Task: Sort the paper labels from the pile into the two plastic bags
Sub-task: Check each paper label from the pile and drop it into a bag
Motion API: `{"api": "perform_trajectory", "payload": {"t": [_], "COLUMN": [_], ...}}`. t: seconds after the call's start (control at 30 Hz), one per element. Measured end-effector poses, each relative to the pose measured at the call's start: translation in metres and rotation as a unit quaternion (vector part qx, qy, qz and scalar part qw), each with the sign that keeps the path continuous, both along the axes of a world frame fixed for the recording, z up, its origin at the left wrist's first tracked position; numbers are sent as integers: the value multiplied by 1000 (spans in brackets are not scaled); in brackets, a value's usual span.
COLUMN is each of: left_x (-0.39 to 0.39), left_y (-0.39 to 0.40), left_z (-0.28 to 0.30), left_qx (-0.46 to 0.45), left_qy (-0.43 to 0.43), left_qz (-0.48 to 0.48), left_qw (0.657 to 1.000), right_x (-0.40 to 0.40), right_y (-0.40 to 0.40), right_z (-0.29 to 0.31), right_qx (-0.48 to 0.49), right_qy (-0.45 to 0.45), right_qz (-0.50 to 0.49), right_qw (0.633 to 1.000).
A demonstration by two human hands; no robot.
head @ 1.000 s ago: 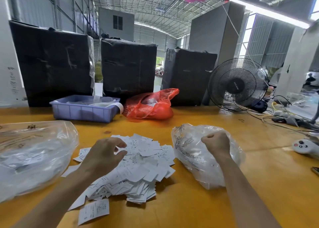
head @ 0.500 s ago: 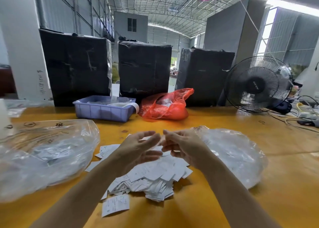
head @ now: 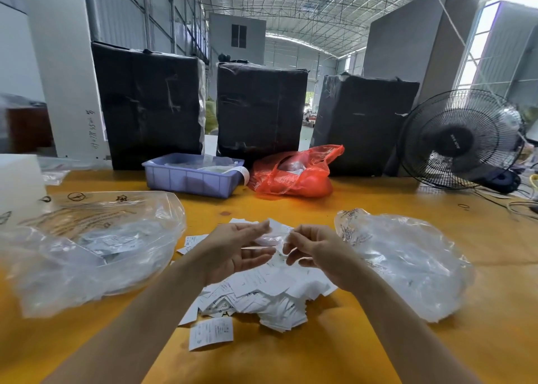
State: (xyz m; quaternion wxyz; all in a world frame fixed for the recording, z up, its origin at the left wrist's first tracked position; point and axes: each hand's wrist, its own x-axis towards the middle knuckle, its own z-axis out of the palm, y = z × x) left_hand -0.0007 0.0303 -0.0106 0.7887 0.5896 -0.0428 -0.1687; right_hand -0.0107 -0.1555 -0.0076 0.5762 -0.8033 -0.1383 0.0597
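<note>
**A:** Start big. What's in front of you?

**Me:** The yellow table [head: 364,340], with three black-wrapped boxes along its far edge; the middle box [head: 262,113] is straight ahead, and a black fan [head: 461,139] stands at the far right. Nearer, my two clear plastic bags: the left bag [head: 87,249] and the right bag [head: 407,264], both lying slumped with labels already inside. Behind them sit a blue tray [head: 192,177] and a red bag [head: 294,174].

**A:** And the labels?

**Me:** The label pile [head: 262,293] lies between the bags, directly under my hands. One stray label [head: 211,332] has slid toward me.

**A:** Your hands?

**Me:** Both are raised just above the pile, nearly meeting. My left hand [head: 235,252] is palm-up, fingers loosely spread. My right hand [head: 314,252] has its fingers curled in. A pale slip [head: 269,239] shows between them, but it's blurred; I can't tell which hand pinches it, if either.

**A:** What decides the next move?

**Me:** I'd judge it's the side. Each bag lies outward from its own hand, about equally near, so a label goes left with the left hand or right with the right.
</note>
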Motion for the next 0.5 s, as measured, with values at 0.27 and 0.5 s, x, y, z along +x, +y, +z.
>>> {"api": "perform_trajectory", "payload": {"t": [0.27, 0.5], "left_x": [-5, -3], "left_y": [-7, -8], "left_z": [-5, -12], "left_qx": [126, 187], "left_qy": [-62, -130], "left_qz": [22, 73], "left_qw": [990, 971], "right_x": [2, 5], "right_y": [3, 5], "right_z": [-6, -12], "right_qx": [9, 41], "right_qy": [17, 45], "right_qz": [21, 12], "right_qw": [1000, 998]}}
